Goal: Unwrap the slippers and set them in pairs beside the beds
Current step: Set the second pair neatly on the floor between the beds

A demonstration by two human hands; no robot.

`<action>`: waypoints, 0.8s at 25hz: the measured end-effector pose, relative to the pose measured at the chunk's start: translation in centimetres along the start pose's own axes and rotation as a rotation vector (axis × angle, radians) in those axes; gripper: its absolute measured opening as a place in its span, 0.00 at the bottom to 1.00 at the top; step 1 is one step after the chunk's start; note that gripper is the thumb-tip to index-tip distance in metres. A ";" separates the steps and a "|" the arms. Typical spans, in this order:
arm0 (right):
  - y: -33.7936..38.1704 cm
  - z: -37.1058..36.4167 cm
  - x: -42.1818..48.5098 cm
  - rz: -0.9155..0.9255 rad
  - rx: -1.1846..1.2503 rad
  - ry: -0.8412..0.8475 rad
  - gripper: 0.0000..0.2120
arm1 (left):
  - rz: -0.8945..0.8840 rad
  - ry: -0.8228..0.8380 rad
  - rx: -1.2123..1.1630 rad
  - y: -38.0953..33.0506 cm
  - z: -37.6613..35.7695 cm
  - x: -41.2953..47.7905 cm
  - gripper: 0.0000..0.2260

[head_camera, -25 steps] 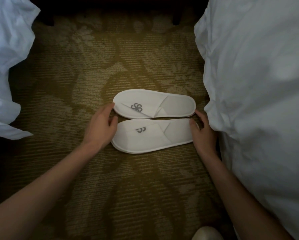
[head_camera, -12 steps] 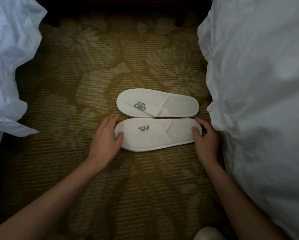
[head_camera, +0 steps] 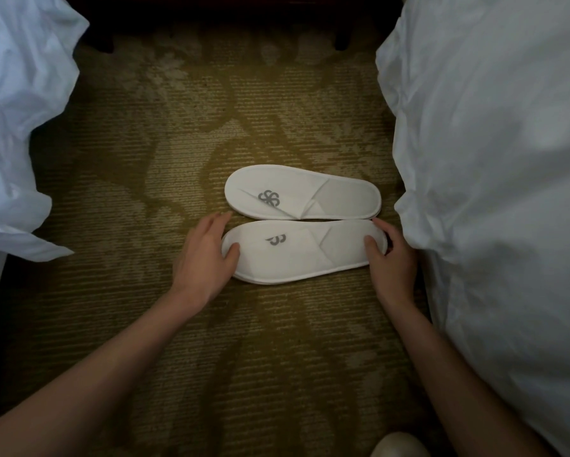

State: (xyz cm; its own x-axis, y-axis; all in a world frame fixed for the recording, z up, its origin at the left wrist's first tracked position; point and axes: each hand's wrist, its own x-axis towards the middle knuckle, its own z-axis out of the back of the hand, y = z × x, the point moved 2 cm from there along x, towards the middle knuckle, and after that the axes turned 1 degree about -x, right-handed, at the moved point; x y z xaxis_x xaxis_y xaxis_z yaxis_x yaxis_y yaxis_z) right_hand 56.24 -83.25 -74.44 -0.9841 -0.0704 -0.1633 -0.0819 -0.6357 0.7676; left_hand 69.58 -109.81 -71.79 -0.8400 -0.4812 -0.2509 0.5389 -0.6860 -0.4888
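1 head camera looks down, close, at carpet between beds.

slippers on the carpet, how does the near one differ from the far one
The far slipper lies untouched; the near slipper is held at its toe by the left hand and at its heel by the right hand. The far slipper shows its whole grey logo; the near slipper shows only part of one. Both are white, flat, toes pointing left, side by side on the carpet.
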 end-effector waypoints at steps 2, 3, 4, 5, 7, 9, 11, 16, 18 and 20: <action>0.1 -0.2 0.0 0.014 -0.021 -0.001 0.19 | -0.040 -0.003 0.026 -0.3 0.4 0.4 0.27; 0.2 -0.3 0.1 0.021 -0.022 0.003 0.20 | -0.066 0.005 0.046 -0.5 0.5 0.7 0.27; 0.3 -0.5 0.2 0.027 -0.019 0.013 0.21 | -0.086 0.019 0.073 -0.7 0.6 1.1 0.28; 0.5 -0.6 0.4 0.032 -0.016 0.026 0.22 | -0.090 0.036 0.100 -0.8 0.7 1.5 0.28; 0.7 -0.8 0.8 0.034 -0.028 0.048 0.24 | -0.041 0.073 0.132 -1.1 0.8 2.4 0.28; 0.7 -0.9 1.0 0.030 -0.043 0.057 0.24 | 0.006 0.104 0.139 -1.3 0.7 3.0 0.29; 0.7 -1.0 1.2 0.025 -0.041 0.062 0.24 | 0.008 0.119 0.140 -1.5 0.6 3.3 0.29; 0.7 -1.1 1.2 0.044 -0.052 0.043 0.22 | 0.000 0.092 0.140 -1.3 0.4 3.5 0.28; 0.8 -1.1 1.2 0.045 -0.047 0.030 0.22 | -0.009 0.081 0.137 -1.3 0.3 3.4 0.27; 0.8 -1.1 1.1 0.041 -0.049 0.027 0.22 | -0.009 0.077 0.136 -1.3 0.3 3.3 0.27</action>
State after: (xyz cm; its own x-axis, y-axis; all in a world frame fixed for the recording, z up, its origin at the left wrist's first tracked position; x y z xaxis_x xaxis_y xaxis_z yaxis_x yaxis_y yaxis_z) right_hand 55.25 -84.70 -74.69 -0.9818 -0.1171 -0.1494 -0.0331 -0.6690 0.7425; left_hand 66.10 -110.72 -71.74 -0.8441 -0.4355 -0.3128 0.5310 -0.7598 -0.3753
